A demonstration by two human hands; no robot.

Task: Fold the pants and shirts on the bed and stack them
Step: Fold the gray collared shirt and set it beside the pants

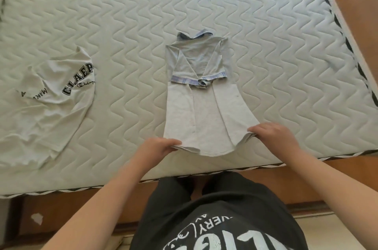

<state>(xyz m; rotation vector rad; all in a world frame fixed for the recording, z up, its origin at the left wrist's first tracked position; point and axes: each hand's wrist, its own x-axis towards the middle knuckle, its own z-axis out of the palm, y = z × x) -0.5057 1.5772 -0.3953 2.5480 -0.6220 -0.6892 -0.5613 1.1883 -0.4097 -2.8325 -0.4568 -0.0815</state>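
A pale grey collared shirt (204, 110) lies face down in the middle of the mattress, collar away from me, both sides and the blue-cuffed sleeves folded inward. My left hand (157, 146) pinches the hem's near left corner. My right hand (272, 133) pinches the hem's near right corner. A white T-shirt (51, 106) with black lettering lies crumpled and unfolded on the left of the bed.
The quilted white mattress (122, 25) fills most of the view; its near edge (184, 174) runs just in front of my body. Wooden floor (358, 14) shows to the right. My black printed shirt fills the bottom of the view.
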